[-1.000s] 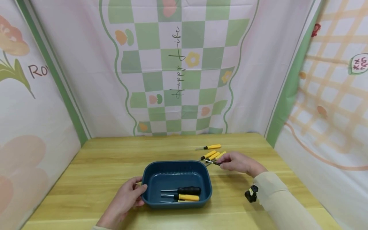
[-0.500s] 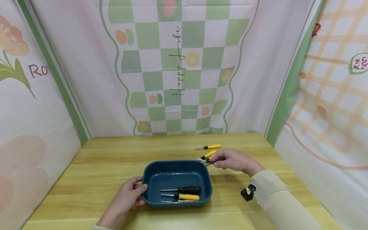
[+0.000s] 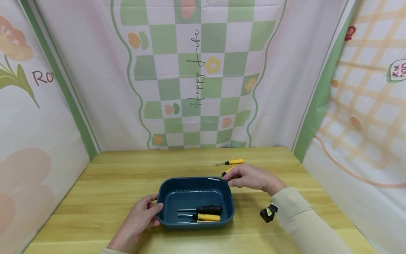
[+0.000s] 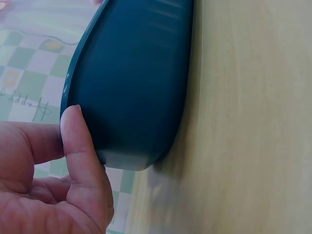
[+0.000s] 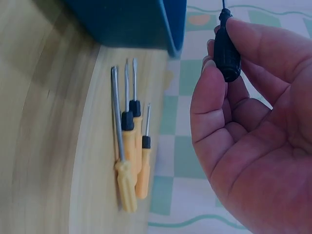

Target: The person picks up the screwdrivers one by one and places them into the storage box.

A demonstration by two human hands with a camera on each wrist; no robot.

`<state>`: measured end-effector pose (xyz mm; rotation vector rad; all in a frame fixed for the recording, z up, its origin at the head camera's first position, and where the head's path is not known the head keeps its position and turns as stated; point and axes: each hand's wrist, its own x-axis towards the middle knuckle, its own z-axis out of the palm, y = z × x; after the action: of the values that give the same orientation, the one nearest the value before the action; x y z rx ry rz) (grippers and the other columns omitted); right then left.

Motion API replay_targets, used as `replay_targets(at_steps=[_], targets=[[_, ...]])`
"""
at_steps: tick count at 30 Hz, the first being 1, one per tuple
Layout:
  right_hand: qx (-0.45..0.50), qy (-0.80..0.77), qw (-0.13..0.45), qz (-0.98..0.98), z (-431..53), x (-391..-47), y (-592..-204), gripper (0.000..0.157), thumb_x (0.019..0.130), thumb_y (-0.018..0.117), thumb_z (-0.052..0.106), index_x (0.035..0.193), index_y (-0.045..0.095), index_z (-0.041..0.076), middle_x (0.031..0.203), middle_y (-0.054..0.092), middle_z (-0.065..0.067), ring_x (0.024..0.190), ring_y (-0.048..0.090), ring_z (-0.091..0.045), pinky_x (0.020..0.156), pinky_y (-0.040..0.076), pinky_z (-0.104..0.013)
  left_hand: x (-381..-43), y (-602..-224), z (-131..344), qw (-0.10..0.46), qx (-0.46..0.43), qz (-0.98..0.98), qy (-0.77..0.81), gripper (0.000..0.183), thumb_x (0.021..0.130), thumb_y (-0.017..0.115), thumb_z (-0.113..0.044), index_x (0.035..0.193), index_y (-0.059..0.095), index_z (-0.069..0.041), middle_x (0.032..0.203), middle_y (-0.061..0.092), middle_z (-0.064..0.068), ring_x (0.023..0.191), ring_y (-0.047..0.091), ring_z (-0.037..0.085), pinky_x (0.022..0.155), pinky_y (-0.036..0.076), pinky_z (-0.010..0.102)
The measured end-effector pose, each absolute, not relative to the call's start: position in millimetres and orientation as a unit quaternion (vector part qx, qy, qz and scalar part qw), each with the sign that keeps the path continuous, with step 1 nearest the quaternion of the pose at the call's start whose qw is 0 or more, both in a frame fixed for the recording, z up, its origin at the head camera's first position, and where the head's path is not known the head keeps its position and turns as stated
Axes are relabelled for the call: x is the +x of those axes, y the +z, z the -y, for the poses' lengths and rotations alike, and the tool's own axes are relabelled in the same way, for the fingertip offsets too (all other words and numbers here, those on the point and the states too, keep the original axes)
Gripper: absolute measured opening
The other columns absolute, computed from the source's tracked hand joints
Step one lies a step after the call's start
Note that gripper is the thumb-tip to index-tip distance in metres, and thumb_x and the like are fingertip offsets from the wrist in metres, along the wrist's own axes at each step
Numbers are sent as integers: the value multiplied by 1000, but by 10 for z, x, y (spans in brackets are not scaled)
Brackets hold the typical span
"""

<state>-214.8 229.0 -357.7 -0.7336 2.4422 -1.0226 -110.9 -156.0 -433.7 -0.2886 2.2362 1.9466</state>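
My left hand [image 3: 139, 218] grips the left end of a dark blue plastic bin [image 3: 195, 227]; in the left wrist view the thumb lies along the bin's wall [image 4: 141, 83] with the fingers on its other side. Above the back right corner, my right hand [image 3: 253, 179] pinches a black-handled screwdriver [image 5: 226, 53], its shaft pointing left over the bin's rim. Inside the bin lie a larger black screwdriver [image 3: 209, 210] and a yellow-handled screwdriver [image 3: 209, 218]. Another yellow one [image 3: 203, 222] is partly hidden by the front wall.
Several yellow-handled screwdrivers [image 5: 127, 180] lie on the wooden table [image 3: 120, 183] behind and right of the bin, partly covered by my right hand in the head view. One yellow screwdriver [image 3: 236, 162] lies farther back. Patterned curtains [image 3: 209, 88] enclose the table's back and sides.
My right hand has moved left with the small black screwdriver, from over the yellow screwdrivers to the bin's back right corner. The left hand and the bin have stayed in place.
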Motion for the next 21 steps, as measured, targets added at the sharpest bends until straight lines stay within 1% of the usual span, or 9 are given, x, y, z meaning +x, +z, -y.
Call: replay_targets(at_steps=[3, 7, 11, 17, 21], targets=[[-264, -361, 197, -872, -2238, -2129, -3556, 25, 102, 67, 22, 125, 74, 15, 127, 70, -4, 105, 68, -17, 92, 60, -38, -1102, -4334, 1551, 80, -93, -748, 652, 46, 103, 62, -11, 145, 52, 4, 100, 58, 14, 70, 60, 19, 59, 60, 29], [-267, -362, 200, -870, -2172, -2107, -3533, 24, 101, 68, 22, 124, 74, 15, 127, 70, -4, 105, 68, -17, 93, 60, -39, -1095, -4339, 1545, 78, -91, -748, 653, 46, 103, 63, -11, 145, 51, 5, 100, 58, 14, 69, 60, 19, 59, 60, 29], [-267, -364, 203, -869, -2116, -2090, -3537, 26, 101, 68, 23, 124, 74, 12, 126, 71, -5, 105, 67, -18, 95, 60, -41, -1088, -4340, 1546, 82, -91, -748, 653, 46, 103, 62, -11, 145, 51, 5, 100, 58, 14, 69, 61, 19, 59, 60, 29], [-281, -357, 201, -868, -2022, -2047, -3541, 24, 101, 68, 23, 123, 75, 15, 124, 72, -3, 107, 66, -17, 99, 58, -46, -1077, -4335, 1548, 82, -89, -747, 654, 46, 103, 62, -11, 145, 52, 4, 100, 57, 14, 69, 60, 19, 59, 60, 28], [-287, -353, 207, -866, -1951, -2031, -3553, 25, 101, 69, 22, 124, 75, 15, 119, 72, -3, 101, 65, -18, 95, 59, -41, -1075, -4337, 1548, 81, -88, -747, 654, 45, 103, 63, -11, 145, 52, 4, 100, 57, 14, 69, 61, 19, 59, 60, 28]])
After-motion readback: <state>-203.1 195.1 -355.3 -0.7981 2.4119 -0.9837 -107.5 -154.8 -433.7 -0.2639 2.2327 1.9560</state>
